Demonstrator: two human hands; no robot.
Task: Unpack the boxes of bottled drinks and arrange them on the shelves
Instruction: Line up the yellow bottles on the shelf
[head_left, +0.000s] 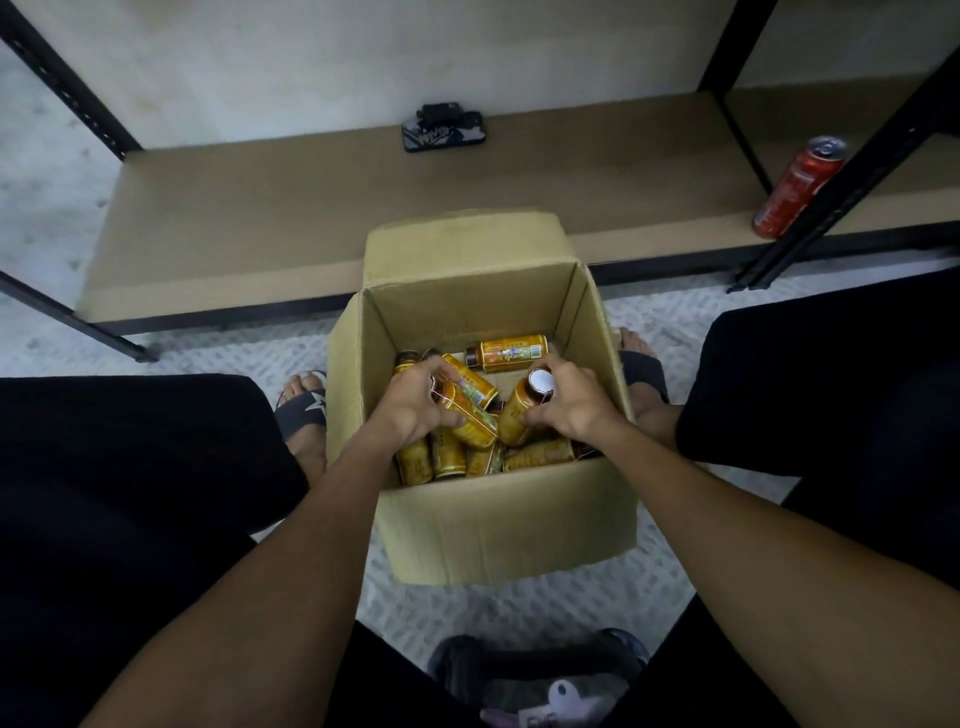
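Two hands reach into open cardboard box, centre frame. Left hand fingers curl round yellow-labelled bottle; right hand grips tilted bottle. Risk: jumbled bottles knock, slip during lift. Shelf at 12 o'clock.

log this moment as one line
phase: unpacking | left hand: grips yellow bottle | right hand: grips capped bottle | box: open, on floor | shelf: no bottles yet
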